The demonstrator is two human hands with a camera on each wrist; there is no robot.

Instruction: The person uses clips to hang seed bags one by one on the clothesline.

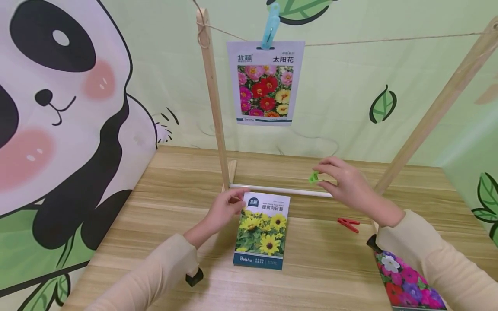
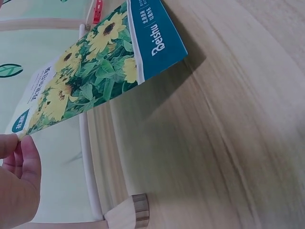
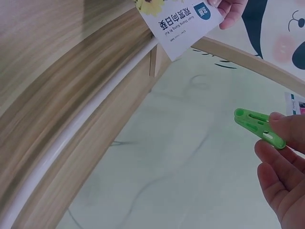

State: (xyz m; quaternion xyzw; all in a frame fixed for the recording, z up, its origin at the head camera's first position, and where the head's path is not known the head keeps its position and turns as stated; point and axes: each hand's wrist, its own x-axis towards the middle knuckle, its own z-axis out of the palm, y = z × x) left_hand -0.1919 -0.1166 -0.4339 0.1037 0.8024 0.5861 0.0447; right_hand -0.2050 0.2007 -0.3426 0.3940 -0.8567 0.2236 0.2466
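My left hand pinches the upper left corner of a sunflower seed packet, thumb and fingertips at its edge. The left wrist view shows that packet tilted, its shadow falling on the wooden table. Over the table to the right, my right hand pinches a small green clothespin between thumb and fingers. In the right wrist view the green clothespin lies across the fingertips. Above, a blue clothespin holds a second seed packet, with red and pink flowers, on a string.
The string runs between two wooden posts, joined low down by a white rod. A red clothespin lies on the table. Another flower packet lies at right, partly under the right sleeve. A panda backdrop stands behind.
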